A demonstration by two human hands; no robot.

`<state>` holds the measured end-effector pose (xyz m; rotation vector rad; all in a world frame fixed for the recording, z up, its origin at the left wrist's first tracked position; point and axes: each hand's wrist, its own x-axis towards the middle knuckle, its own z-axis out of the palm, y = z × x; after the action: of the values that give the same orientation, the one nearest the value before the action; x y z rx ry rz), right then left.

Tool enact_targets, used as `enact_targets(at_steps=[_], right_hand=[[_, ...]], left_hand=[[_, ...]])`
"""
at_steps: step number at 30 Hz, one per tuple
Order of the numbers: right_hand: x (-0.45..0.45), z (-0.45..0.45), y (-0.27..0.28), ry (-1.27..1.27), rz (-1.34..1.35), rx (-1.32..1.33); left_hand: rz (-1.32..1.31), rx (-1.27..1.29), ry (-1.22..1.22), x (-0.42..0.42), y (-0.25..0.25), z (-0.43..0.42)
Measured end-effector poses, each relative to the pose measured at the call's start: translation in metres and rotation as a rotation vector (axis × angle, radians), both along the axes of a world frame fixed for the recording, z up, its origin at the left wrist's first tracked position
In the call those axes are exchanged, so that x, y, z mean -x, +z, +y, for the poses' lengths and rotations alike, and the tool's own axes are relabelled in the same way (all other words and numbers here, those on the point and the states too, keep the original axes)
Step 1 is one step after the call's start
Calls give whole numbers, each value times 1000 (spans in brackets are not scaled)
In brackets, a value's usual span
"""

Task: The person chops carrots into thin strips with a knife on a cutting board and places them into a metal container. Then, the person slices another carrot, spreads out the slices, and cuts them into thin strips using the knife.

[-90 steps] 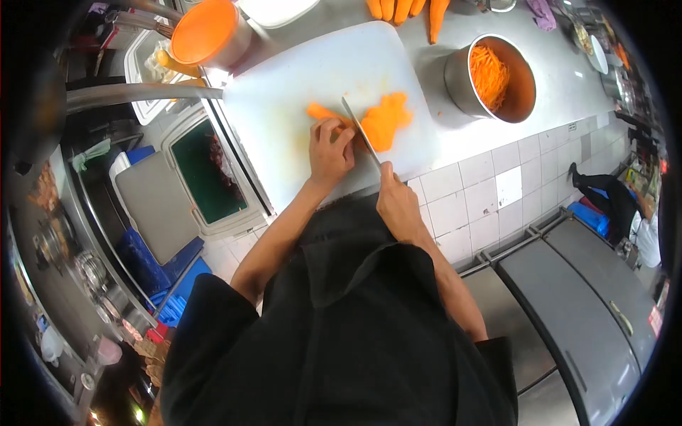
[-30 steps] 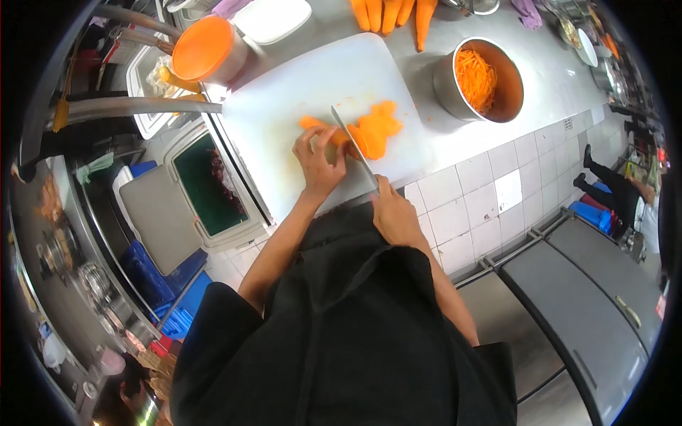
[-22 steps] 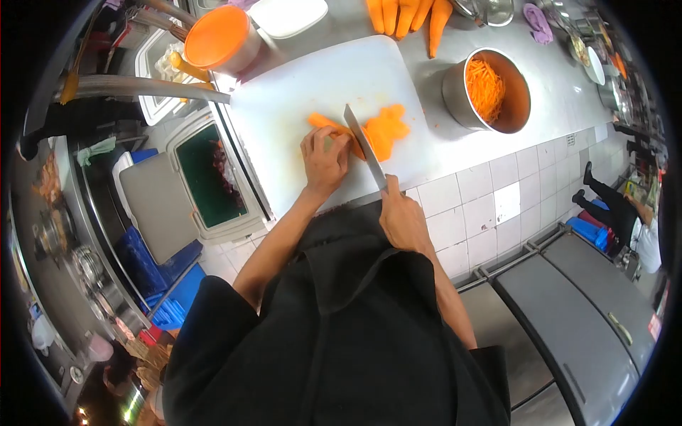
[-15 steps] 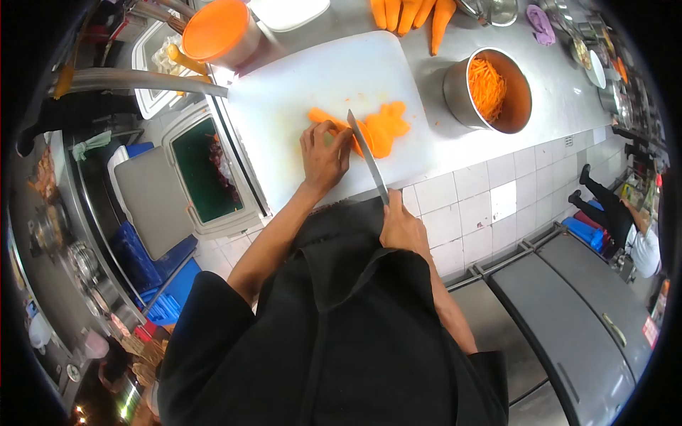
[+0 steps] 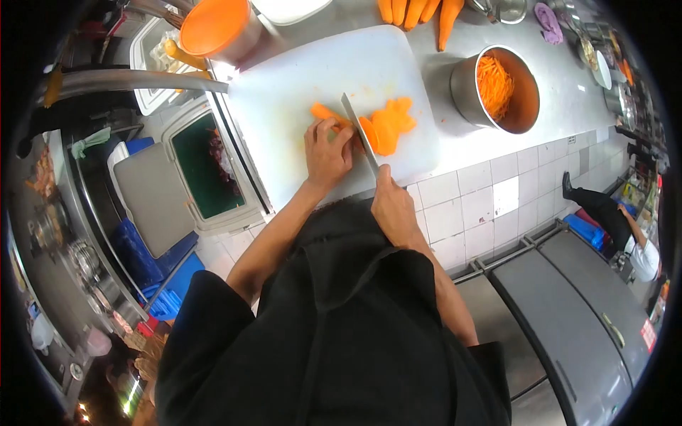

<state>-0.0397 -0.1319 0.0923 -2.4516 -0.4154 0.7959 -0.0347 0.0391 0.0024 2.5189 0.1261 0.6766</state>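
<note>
On the white cutting board [image 5: 284,78] lies a peeled carrot [image 5: 324,113], with my left hand [image 5: 328,151] closed over it, fingertips curled. The knife [image 5: 359,128] is gripped by its handle in my right hand [image 5: 394,207]. Its blade stands against the cut end of the carrot, close beside my left fingertips. Overlapping carrot slices [image 5: 392,124] are spread to the right of the blade. My fingers hide part of the carrot, and my right hand covers the knife's handle.
Right of the board stands a metal pot [image 5: 529,92] holding shredded carrot [image 5: 494,86]. Several whole carrots [image 5: 446,23] lie at the back. An orange-lidded container [image 5: 213,28] stands back left. An open green-lined bin [image 5: 206,167] is below left. Another person [image 5: 611,213] is far right.
My right hand and the knife have moved up and left, bringing the blade further forward along the carrot's cut end. My left hand still holds the carrot.
</note>
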Motion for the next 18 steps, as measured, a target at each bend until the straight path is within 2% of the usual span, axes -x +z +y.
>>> enact_targets(at_steps=[8,11,12,14,16,18], right_hand=[[12,-9,53,-38,160,146],[16,-8,39,-18,71,126],[14,-5,24,-13,76,127],[8,1,-8,38,-85,25],[1,7,-7,40,-165,-4],[1,4,2,18,20,93]], left_hand=[[3,53,-4,4,2,-5],[-11,65,5,3,2,-4],[-4,50,6,3,3,-3],[10,37,3,10,4,-6],[-30,42,20,4,3,-4],[-29,53,18,12,3,-8]])
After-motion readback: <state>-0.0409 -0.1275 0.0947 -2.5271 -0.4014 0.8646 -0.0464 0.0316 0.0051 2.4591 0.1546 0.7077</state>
